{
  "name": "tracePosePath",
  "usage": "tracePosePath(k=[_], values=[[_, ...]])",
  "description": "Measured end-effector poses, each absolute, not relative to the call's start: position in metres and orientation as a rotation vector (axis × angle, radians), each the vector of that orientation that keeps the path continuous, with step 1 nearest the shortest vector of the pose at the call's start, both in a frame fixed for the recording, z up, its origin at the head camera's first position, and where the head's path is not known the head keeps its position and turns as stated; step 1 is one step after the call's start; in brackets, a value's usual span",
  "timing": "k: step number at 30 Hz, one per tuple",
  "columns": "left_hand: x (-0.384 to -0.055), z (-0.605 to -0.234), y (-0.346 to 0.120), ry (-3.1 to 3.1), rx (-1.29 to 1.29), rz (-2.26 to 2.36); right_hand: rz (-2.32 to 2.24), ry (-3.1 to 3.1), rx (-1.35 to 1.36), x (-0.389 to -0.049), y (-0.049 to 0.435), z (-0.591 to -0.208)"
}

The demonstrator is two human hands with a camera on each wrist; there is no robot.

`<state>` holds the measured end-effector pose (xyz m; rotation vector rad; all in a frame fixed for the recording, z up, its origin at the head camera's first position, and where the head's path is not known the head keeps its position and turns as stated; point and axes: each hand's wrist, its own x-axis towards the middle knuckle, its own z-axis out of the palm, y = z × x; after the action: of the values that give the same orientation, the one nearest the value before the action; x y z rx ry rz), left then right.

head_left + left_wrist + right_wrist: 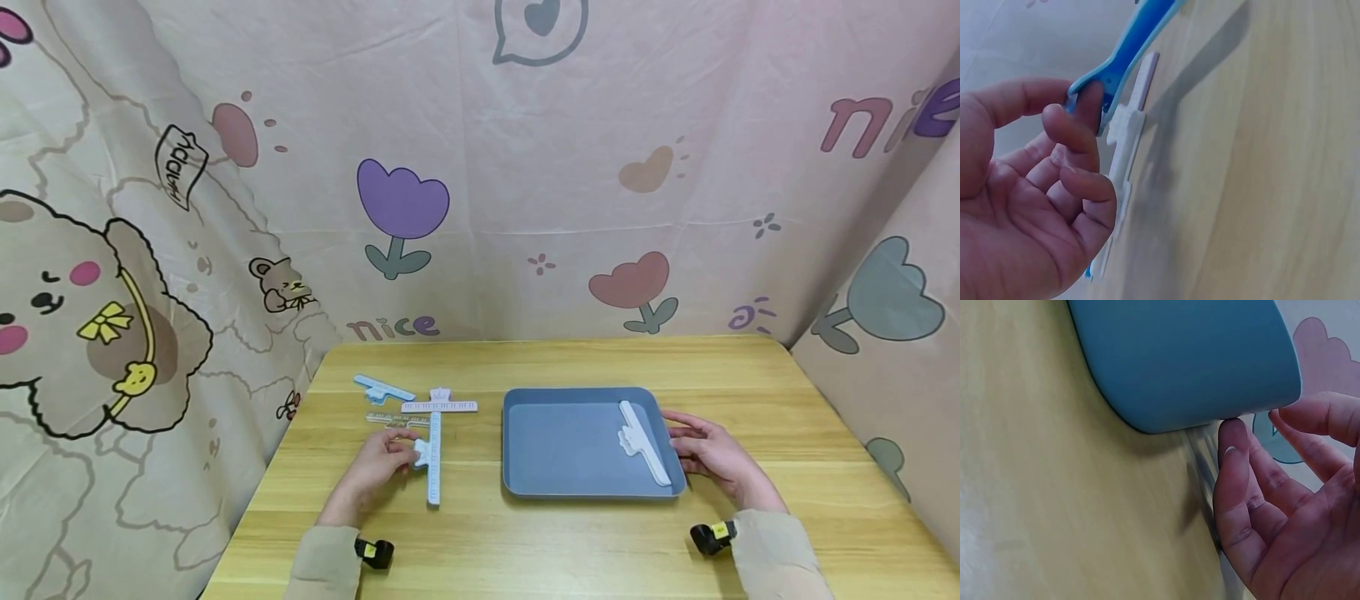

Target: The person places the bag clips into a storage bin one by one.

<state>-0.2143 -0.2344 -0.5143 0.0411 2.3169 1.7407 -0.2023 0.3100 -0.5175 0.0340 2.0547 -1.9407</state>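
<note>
My left hand (378, 462) pinches the handle of a light blue long-bar clip (434, 458), whose bar points toward the front of the table. In the left wrist view this blue clip (1138, 40) is raised off the wood and casts a shadow. At the right, my right hand (712, 454) touches the outer right wall of a grey-blue tray (570, 454) with its fingertips. Seen from the right wrist, the fingers are bent loosely by the tray wall (1197, 369). One white long-bar clip (645, 446) lies slanted inside the tray, toward its right side.
Beyond my left hand lie another blue clip (386, 388), a pale pinkish clip (450, 407) and a see-through brownish clip (397, 419). The wooden table (480, 533) ends at a printed curtain (510, 167) behind and on both sides.
</note>
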Motion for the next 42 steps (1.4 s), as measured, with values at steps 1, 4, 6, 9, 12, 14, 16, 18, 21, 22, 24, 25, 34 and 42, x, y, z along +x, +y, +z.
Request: tracePosePath(k=[1, 4, 6, 9, 12, 14, 16, 18, 21, 22, 24, 25, 34, 42], values=[[-0.214, -0.513, -0.233, 2.322, 0.034, 1.749, -1.934, 2.064, 0.039, -0.202, 0.31, -0.518], [-0.213, -0.51, -0.229, 2.333, -0.001, 1.776, -1.899, 2.106, 0.04, -0.202, 0.309, -0.517], [-0.213, -0.508, -0.225, 2.344, -0.022, 1.793, -1.876, 2.139, 0.048, -0.202, 0.309, -0.517], [-0.211, -0.505, -0.218, 2.362, -0.057, 1.831, -1.847, 2.172, 0.028, -0.201, 0.308, -0.518], [-0.209, -0.501, -0.213, 2.372, -0.069, 1.868, -1.839, 2.18, 0.021, -0.2, 0.307, -0.517], [-0.208, -0.499, -0.209, 2.364, -0.071, 1.892, -1.834, 2.178, 0.014, -0.198, 0.306, -0.516], [-0.207, -0.497, -0.206, 2.351, -0.064, 1.903, -1.831, 2.175, 0.012, -0.197, 0.306, -0.515], [-0.207, -0.495, -0.202, 2.349, -0.05, 1.902, -1.837, 2.167, 0.006, -0.196, 0.306, -0.516], [-0.207, -0.492, -0.196, 2.359, -0.016, 1.889, -1.852, 2.158, -0.012, -0.197, 0.306, -0.517], [-0.206, -0.491, -0.193, 2.357, -0.003, 1.889, -1.855, 2.155, -0.025, -0.197, 0.307, -0.517], [-0.206, -0.489, -0.189, 2.352, 0.032, 1.892, -1.856, 2.157, -0.046, -0.198, 0.308, -0.518], [-0.206, -0.488, -0.186, 2.345, 0.045, 1.892, -1.853, 2.158, -0.053, -0.198, 0.308, -0.519], [-0.21, -0.482, -0.165, 2.264, 0.092, 1.941, -1.837, 2.181, 0.015, -0.199, 0.305, -0.518], [-0.214, -0.476, -0.143, 2.259, 0.138, 1.944, -1.859, 2.168, 0.02, -0.199, 0.305, -0.516]])
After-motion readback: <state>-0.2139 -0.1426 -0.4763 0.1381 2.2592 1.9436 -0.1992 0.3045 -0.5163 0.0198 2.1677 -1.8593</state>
